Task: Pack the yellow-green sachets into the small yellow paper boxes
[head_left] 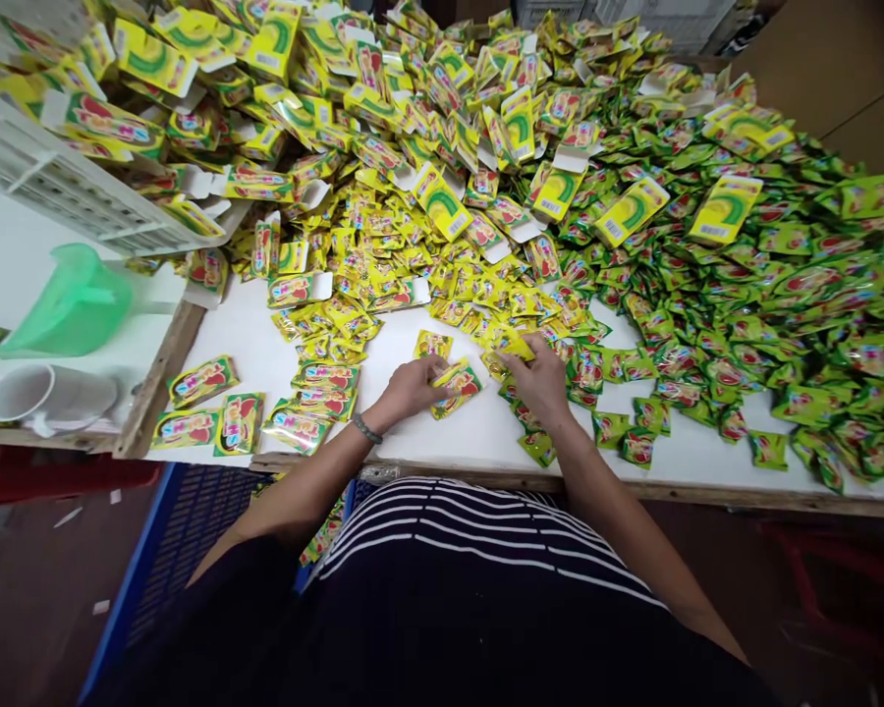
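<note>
At the table's near middle, my left hand is closed on a small printed carton, yellow, red and green, lying tilted in the fingers. To its right, my right hand pinches a small yellow sachet. One loose yellow sachet rests just beyond the left fingers. A heap of yellow sachets spreads ahead of both hands, and green sachets pile up on the right. Several cartons lie flat near the front edge at left.
Cartons with raised flaps are heaped along the back. A white plastic crate leans at left, near a green scoop and a white mug. Below the wooden table edge stands a blue crate.
</note>
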`<state>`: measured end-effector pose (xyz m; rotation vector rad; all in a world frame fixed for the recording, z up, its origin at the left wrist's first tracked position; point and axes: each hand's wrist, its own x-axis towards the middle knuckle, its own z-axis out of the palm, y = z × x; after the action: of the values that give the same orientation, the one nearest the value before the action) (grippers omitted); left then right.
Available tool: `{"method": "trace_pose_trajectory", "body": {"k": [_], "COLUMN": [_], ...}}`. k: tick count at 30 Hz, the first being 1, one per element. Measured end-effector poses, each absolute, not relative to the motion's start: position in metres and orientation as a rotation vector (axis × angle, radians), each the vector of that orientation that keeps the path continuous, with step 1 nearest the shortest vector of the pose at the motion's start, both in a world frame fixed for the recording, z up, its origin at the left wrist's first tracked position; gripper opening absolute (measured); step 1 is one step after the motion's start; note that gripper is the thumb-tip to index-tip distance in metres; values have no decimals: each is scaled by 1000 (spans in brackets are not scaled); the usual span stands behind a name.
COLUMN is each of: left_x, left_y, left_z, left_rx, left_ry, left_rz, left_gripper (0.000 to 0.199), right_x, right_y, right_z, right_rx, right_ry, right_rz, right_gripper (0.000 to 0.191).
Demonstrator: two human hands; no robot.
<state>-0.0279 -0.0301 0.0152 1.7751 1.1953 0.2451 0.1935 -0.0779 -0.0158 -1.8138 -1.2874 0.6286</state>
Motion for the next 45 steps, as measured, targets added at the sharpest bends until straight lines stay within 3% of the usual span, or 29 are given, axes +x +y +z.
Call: {"method": "trace_pose_trajectory", "body": {"k": [4, 11, 16, 20, 26, 34, 40, 45], "left_x": [-26, -15, -13, -9, -4, 8, 2, -6], "left_y": [-24, -22, -21, -17, -13, -15, -19, -17], "left_z": [7, 10, 18, 17, 19, 21, 7, 2], "left_rx": [1417, 1194, 1163, 1101, 1037, 1022, 860, 874], "left_ry": [1035, 935, 843, 815, 834, 748, 752, 865], "left_rz": [478, 517, 458, 512, 598, 459, 409, 462], "left_gripper": [42, 46, 45, 45, 44, 46, 50, 49], "right_x": [204, 213, 221, 218, 222, 212, 204, 213], "right_y": [-85, -86, -82, -78, -77, -66, -63, -88], "right_z": [-6, 16, 23, 24, 32, 50, 35, 11], "right_rx": [-1655, -1608, -1460, -1433, -1580, -1861, -1721, -2227], "right_ry": [-1268, -1528, -1182, -1051, -1237, -1590, -1474, -1515], "right_rz": [795, 1056, 1253, 1231, 1168, 713, 871, 501], "right_gripper": [36, 27, 41, 45, 36, 14, 20, 32]}}
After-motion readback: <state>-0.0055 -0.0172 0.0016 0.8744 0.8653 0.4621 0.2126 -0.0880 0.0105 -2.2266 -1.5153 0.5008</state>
